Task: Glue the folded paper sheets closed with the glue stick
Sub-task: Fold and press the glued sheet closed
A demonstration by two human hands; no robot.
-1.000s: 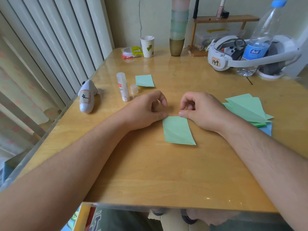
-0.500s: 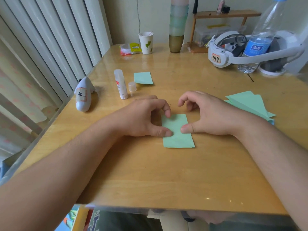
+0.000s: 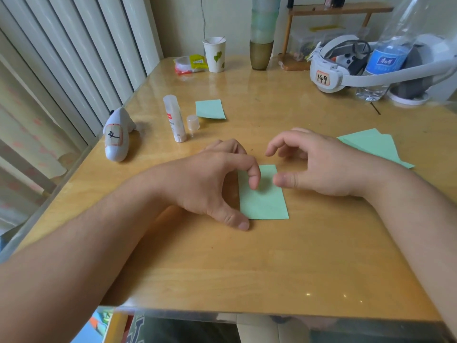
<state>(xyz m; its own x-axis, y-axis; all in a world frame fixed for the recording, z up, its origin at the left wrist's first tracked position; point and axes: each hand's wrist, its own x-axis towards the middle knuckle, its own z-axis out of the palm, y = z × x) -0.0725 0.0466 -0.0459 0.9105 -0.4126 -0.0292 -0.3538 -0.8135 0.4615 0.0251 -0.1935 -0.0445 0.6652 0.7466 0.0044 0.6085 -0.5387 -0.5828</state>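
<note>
Status: you're mid-press on 1 folded sheet point(image 3: 263, 196), green, rectangular, lying flat near the middle of the tabletop point(image 3: 247, 263), a bit toward the near edge. It looks closed and flat, no flap lifting that I can see. Whether glue is already inside, can't tell.

Left hand point(image 3: 212, 179): fingers curled, index tip pressing down on the sheet's upper half, thumb planted on the tabletop at the sheet's near left corner. Not gripping anything.

Right hand point(image 3: 319, 164): thumb tip touching the sheet's right edge, other fingers loosely curled and raised off the wood, holding nothing.

Glue stick point(image 3: 174, 118): standing upright toward the left edge of the tabletop, uncapped, its clear cap point(image 3: 193, 122) just beside it. Neither hand is near it.

Done, by my read: 1 small folded green piece point(image 3: 210, 109) set aside beyond the cap, toward the far edge, looks finished. The sheet under your hands looks like it's being sealed.

Left: a stack of green sheets point(image 3: 376, 147) by the right edge, partly behind your right hand. At least 2 layers show; exact count unclear. Each presumably needs glue and a press.

Judgement: early in the job. Cap off suggests more gluing ahead; don't leave the stick open long.
</note>
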